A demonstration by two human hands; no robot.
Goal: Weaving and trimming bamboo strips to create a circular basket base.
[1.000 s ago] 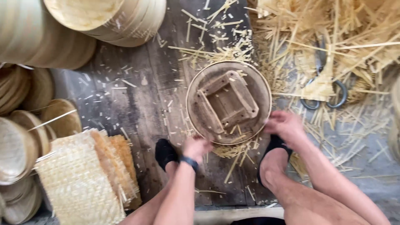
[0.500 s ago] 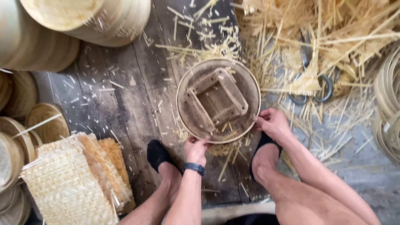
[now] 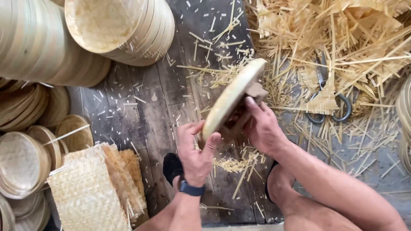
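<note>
Round pale bamboo disc with wooden block frame (image 3: 231,100): tilted on edge above plank floor (image 3: 141,107), left hand (image 3: 198,154) and right hand (image 3: 263,128) fingers clasped around it.

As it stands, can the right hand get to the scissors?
Probably not straight away: the right hand is gripping the wooden block on the back of the round mould. The scissors lie close to its right, partly under bamboo strips, so it would need to let go first.
</note>
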